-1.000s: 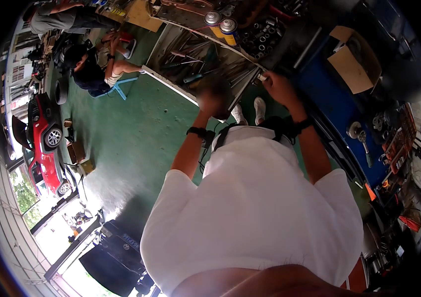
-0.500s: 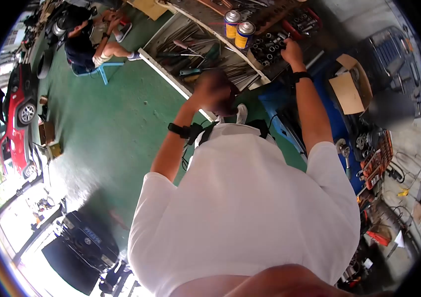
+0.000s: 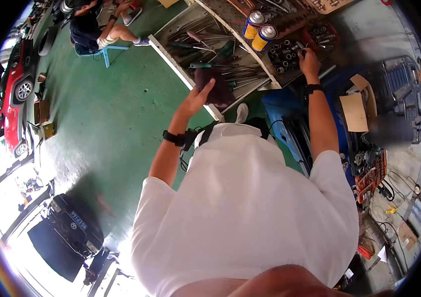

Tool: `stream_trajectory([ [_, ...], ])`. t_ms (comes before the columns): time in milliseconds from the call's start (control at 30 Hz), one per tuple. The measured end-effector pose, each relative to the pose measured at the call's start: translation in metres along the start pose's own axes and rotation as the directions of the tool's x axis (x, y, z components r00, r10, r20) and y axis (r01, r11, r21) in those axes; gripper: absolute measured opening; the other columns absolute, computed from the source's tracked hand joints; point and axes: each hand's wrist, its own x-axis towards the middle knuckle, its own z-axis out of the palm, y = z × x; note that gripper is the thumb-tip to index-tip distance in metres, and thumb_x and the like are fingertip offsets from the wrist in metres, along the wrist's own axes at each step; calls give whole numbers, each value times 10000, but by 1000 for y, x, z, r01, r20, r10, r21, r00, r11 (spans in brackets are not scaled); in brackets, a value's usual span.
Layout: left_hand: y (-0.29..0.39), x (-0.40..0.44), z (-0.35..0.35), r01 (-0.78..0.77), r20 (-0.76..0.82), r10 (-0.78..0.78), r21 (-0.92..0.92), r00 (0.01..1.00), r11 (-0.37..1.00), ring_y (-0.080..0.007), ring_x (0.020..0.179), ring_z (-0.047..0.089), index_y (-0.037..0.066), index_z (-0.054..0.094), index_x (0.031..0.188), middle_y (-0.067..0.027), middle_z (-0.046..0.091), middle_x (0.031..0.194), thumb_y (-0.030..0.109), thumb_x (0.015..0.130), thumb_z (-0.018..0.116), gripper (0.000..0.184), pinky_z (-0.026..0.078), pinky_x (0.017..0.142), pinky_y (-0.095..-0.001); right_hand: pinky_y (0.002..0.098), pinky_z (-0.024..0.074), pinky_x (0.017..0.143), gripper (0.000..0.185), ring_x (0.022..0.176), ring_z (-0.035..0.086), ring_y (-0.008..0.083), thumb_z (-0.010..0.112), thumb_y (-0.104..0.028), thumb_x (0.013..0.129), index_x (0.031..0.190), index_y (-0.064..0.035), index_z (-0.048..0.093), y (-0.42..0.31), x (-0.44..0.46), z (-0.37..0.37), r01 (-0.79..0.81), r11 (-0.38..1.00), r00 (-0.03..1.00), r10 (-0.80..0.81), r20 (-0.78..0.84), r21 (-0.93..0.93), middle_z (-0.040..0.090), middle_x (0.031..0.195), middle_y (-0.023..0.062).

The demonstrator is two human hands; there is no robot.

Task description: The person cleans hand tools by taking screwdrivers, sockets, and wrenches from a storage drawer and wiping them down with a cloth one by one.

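Observation:
My left hand [image 3: 199,97] is closed on a dark maroon cloth [image 3: 214,88], held over the near edge of an open drawer [image 3: 178,67] full of screwdrivers and other long tools. On the bench top to the right, my right hand [image 3: 309,63] is closed at the edge of a group of metal sockets [image 3: 284,55]. Its fingertips pinch something dark and too small to make out. Two spray cans [image 3: 264,38] with yellow and blue labels stand beside the sockets. A red tray [image 3: 322,34] of sockets lies just beyond my right hand.
A person [image 3: 96,27] sits on a blue stool [image 3: 106,53] at the upper left. An open cardboard box [image 3: 354,113] and an open tool case [image 3: 399,89] are at the right. A red car [image 3: 16,91] and a dark car [image 3: 73,225] stand at the left.
My right hand has moved from beside the drawer's corner up to the sockets on the bench. The cloth in my left hand, blurred before, now shows clearly. The view has shifted.

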Motion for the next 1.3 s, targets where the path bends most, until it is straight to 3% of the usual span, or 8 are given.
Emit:
stream_trajectory([
  [167, 14, -6, 4, -126, 147, 210, -442, 967, 888, -191, 1272, 535, 28, 445, 1456, -65, 584, 1358, 337, 990, 633, 590, 411, 1088, -344, 514, 497, 912, 393, 1064, 650, 300, 646, -314, 986, 1306, -95, 586, -3, -26, -36, 50, 978, 977, -5, -215, 204, 650, 1197, 130],
  [233, 25, -9, 8, -96, 180, 214, -505, 960, 858, -219, 1282, 542, 19, 440, 1456, -81, 578, 1380, 204, 966, 642, 561, 417, 1096, -364, 405, 512, 859, 391, 950, 660, 224, 710, -280, 949, 1264, -71, 612, -36, -59, -81, 239, 790, 960, -107, -258, 564, 669, 1122, 109],
  [367, 57, -14, 24, -124, 278, 388, -651, 879, 748, -234, 1229, 577, 20, 475, 1397, -96, 611, 1299, 11, 871, 695, 570, 479, 1053, -383, 340, 512, 797, 370, 901, 636, 175, 749, -193, 915, 1234, -55, 622, -93, -121, -134, 394, 635, 919, -269, -288, 664, 675, 1058, 101],
  [567, 89, -24, 43, -347, 449, 515, -405, 730, 846, -217, 1194, 591, 20, 453, 1411, -87, 590, 1326, -56, 827, 735, 652, 481, 1039, -370, 366, 517, 821, 384, 952, 668, 284, 760, -37, 829, 1188, -36, 624, -152, -180, -171, 610, 514, 780, -525, -340, 603, 676, 1061, 133],
  [733, 95, -30, 58, -843, 192, 822, 173, 536, 510, -296, 1159, 593, 49, 521, 1321, -142, 586, 1267, 27, 717, 839, 684, 496, 990, -396, 436, 505, 749, 423, 880, 622, 353, 784, -76, 790, 1160, -16, 588, -167, -197, -179, 716, 599, 698, -602, -388, 358, 637, 971, 145],
  [1033, 95, -48, 46, -636, 78, 975, 768, 209, 74, -298, 1022, 650, 75, 655, 979, -71, 649, 1171, 185, 665, 795, 361, 571, 755, -386, 421, 518, 794, 464, 946, 618, 349, 772, -31, 761, 1190, -46, 596, -177, -209, -181, 754, 488, 647, -669, -366, 440, 630, 1017, 134],
  [1200, 85, -48, 45, -755, 22, 963, 626, 268, 196, -338, 901, 679, 49, 686, 1100, -114, 689, 1018, 180, 622, 830, 516, 565, 765, -394, 385, 505, 874, 559, 1010, 619, 323, 767, -74, 816, 1313, -47, 512, -177, -216, -165, 647, 384, 724, -582, -371, 659, 617, 1125, 153],
  [1300, 78, -53, 51, -769, -96, 858, 402, 504, 497, -322, 876, 690, 32, 671, 1121, -146, 696, 1008, 183, 685, 833, 488, 550, 779, -372, 381, 480, 931, 662, 1097, 586, 296, 755, -158, 863, 1409, -35, 402, -182, -223, -144, 503, 224, 798, -492, -348, 835, 567, 1211, 167],
])
